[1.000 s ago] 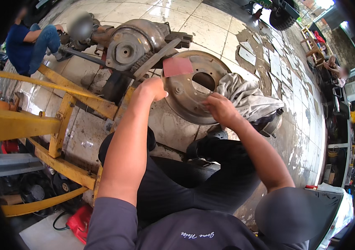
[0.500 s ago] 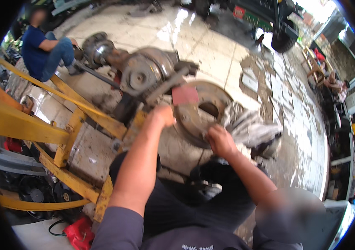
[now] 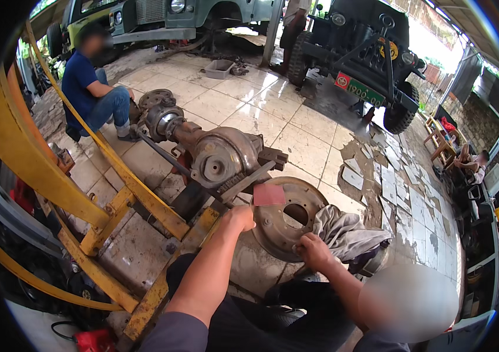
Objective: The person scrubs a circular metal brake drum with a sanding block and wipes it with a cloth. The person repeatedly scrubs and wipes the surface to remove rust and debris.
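A round, rusty brake backing plate (image 3: 279,234) with a central hole lies in front of my knees. At its left rim my left hand (image 3: 240,219) is closed, its fingertips mostly hidden. My right hand (image 3: 314,251) pinches the lower right rim, fingers curled together. Across the plate's upper left part lies a reddish sheet of sandpaper (image 3: 270,195), which neither hand touches. A crumpled grey rag (image 3: 346,232) rests against the right side of the plate, close to my right hand. A blurred patch covers part of my right arm.
Beyond the plate lies a rusty axle housing (image 3: 217,158). Yellow steel framework (image 3: 94,220) stands at my left. A seated person in blue (image 3: 88,88) is at the far left. A dark jeep (image 3: 361,53) is parked behind; broken tiles (image 3: 387,182) cover the right-hand floor.
The whole view has tilted upward, so the scene sits lower and more of the parked vehicles shows. Both hands keep their places at the plate's rim.
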A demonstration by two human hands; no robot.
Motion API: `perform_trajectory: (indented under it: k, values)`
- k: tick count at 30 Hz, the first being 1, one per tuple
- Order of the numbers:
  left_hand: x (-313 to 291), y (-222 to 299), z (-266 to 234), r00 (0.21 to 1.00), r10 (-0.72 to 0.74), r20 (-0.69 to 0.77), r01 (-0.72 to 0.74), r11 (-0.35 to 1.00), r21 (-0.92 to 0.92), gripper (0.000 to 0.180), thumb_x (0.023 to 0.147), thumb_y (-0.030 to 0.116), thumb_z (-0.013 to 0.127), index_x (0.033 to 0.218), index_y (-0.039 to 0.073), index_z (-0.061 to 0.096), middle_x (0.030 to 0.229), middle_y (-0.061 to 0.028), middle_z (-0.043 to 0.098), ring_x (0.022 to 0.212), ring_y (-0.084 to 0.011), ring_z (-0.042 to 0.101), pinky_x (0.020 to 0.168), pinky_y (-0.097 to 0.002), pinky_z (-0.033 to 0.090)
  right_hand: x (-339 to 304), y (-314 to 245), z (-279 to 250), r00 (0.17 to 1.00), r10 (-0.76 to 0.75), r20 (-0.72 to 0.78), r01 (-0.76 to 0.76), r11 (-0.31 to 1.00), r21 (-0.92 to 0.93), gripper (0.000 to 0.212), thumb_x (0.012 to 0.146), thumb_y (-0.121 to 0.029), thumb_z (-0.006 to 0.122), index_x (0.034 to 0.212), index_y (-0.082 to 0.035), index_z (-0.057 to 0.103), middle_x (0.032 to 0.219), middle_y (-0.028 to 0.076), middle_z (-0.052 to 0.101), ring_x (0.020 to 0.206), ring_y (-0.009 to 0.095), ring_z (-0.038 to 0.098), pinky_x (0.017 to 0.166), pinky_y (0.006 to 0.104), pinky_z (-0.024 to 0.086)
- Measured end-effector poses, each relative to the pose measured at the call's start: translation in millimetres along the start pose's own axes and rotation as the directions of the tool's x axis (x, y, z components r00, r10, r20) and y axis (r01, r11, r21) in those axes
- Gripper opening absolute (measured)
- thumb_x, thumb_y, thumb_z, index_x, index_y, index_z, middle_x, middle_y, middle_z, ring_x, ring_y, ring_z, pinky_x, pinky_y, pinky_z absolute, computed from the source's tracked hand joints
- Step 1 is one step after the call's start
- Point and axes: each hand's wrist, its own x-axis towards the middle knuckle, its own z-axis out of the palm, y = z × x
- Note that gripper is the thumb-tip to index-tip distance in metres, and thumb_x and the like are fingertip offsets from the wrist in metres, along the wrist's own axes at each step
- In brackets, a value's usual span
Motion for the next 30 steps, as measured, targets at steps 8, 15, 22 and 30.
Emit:
perform_trajectory:
  k: [8,15,22,30]
  values:
    - [12.2,-3.3,-0.9,0.999,-0.034,-0.018,0.034,0.999,0.034,0.036,0.084,0.027,0.069,0.112,0.006,0.071,0.121,-0.0164,0.067,0.113,-0.0333,0.064,0.093,-0.0427,0.053,10.8,-23.4,-31.8,0.962,0.246,-0.116,-0.225,0.959,0.17,0.011,0.081,-0.008,0.069,0.089,-0.005,0.062,0.09,0.017,0.063,0.088,0.038,0.063,0.078,0.0431,0.051]
    - [3.9,2.8,-8.4,0.999,-0.039,-0.018,0.039,0.999,0.001,0.034,0.081,0.023,0.069,0.109,0.003,0.071,0.118,-0.0173,0.068,0.11,-0.034,0.065,0.091,-0.0427,0.054,-11.8,-46.9,-8.9,0.999,-0.022,0.043,0.013,0.98,0.201,0.018,0.087,-0.003,0.061,0.104,-0.004,0.067,0.102,0.017,0.066,0.097,0.037,0.065,0.083,0.0432,0.053]
    - [13.8,2.6,-9.7,1.0,0.008,-0.006,-0.008,0.999,0.054,0.046,0.085,0.039,0.07,0.101,-0.004,0.071,0.108,-0.0222,0.069,0.106,-0.0358,0.065,0.092,-0.0425,0.052,-17.1,-53.0,6.7,0.977,-0.207,0.054,0.209,0.978,-0.026,0.034,0.081,0.003,0.054,0.114,0.004,0.064,0.122,0.021,0.061,0.107,0.037,0.062,0.092,0.0418,0.051]
    - [9.5,-1.8,-8.0,0.999,0.042,-0.003,-0.041,0.998,0.043,0.051,0.086,0.043,0.069,0.097,-0.006,0.071,0.105,-0.0239,0.069,0.104,-0.0366,0.066,0.091,-0.043,0.052,-24.6,-11.7,-23.4,0.962,-0.04,0.271,0.046,0.999,-0.015,0.041,0.077,0.003,0.055,0.112,-0.008,0.07,0.119,0.01,0.063,0.105,0.034,0.064,0.093,0.0409,0.052]
